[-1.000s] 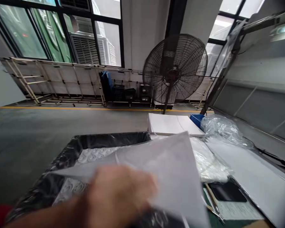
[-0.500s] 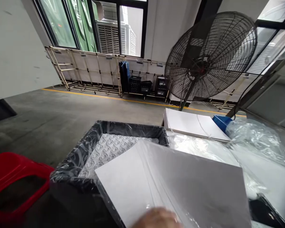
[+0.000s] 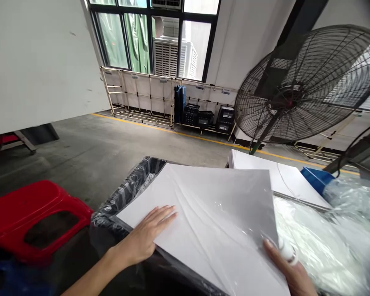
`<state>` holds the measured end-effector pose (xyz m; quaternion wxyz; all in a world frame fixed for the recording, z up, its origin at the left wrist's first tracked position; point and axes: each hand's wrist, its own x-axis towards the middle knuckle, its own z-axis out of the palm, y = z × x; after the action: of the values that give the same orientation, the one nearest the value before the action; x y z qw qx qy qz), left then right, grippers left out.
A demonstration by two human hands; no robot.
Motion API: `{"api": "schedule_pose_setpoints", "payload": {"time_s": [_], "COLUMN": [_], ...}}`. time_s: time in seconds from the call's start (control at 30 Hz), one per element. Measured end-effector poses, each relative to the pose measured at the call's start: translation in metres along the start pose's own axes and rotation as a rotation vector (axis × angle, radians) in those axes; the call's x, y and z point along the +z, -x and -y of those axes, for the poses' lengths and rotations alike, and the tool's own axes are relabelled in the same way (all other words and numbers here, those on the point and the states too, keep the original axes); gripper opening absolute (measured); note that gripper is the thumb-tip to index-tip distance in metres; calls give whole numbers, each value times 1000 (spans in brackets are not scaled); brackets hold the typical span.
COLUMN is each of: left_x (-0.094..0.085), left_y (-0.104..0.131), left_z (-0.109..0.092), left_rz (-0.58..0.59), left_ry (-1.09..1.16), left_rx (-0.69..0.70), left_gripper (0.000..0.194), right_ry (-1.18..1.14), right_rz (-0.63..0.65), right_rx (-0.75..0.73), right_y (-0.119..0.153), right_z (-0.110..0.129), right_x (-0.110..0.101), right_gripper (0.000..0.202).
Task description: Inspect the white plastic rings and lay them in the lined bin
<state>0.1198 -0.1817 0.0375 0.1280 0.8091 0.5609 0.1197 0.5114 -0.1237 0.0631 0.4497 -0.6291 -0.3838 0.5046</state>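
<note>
A large white sheet (image 3: pixel 203 213) with a clear film over it lies across a black bin (image 3: pixel 123 193) lined with clear plastic. My left hand (image 3: pixel 151 230) rests flat on the sheet's left part, fingers stretched out, thumb near its edge. At the sheet's right edge, my right hand (image 3: pixel 286 263) has its thumb on top and holds the edge; its other fingers are mostly hidden. A small white round part (image 3: pixel 288 250) shows beside that thumb. The sheet covers most of the bin's contents.
A red stool (image 3: pixel 43 209) stands at the left. At the right are stacked white sheets (image 3: pixel 259 162), clear plastic bags (image 3: pixel 320 242), a blue bin (image 3: pixel 317 179) and a large fan (image 3: pixel 290 94). Racks (image 3: pixel 142 96) line the wall behind; a white panel fills the upper left.
The sheet has moved left over the bin, covering the ringed white parts inside. Both my hands now show on it, where one blurred hand showed at the bottom. The view has shifted left.
</note>
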Motion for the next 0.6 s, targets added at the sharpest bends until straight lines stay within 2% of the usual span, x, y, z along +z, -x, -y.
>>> {"api": "schedule_pose_setpoints", "payload": {"time_s": [0.1,0.17,0.27,0.4,0.5,0.6], "left_x": [1,0,-1,-7,-12,-18], "left_y": [3,4,-2,-13,-20,-30], "left_z": [11,17,22,24,28,44], "left_rz": [-39,-31,14,97,195,302], "left_ry": [38,58,100,136,151,164], "left_rx": [-55,-95,-175,-263,-280,-291], "left_gripper": [86,73,83,94,106,95], "right_ry": [-143,-170,-153,-127,-40,71], "right_rz": [160,228,295,373,343,259], "right_rx": [151,173,129,26,-25,-64], "right_y": [-14,-26,-49,-83,-103,-117], "right_z": [26,40,49,44,37,31], "right_x": [30,44,58,76,91,101], "right_gripper": [84,83,77,66,60,60]}}
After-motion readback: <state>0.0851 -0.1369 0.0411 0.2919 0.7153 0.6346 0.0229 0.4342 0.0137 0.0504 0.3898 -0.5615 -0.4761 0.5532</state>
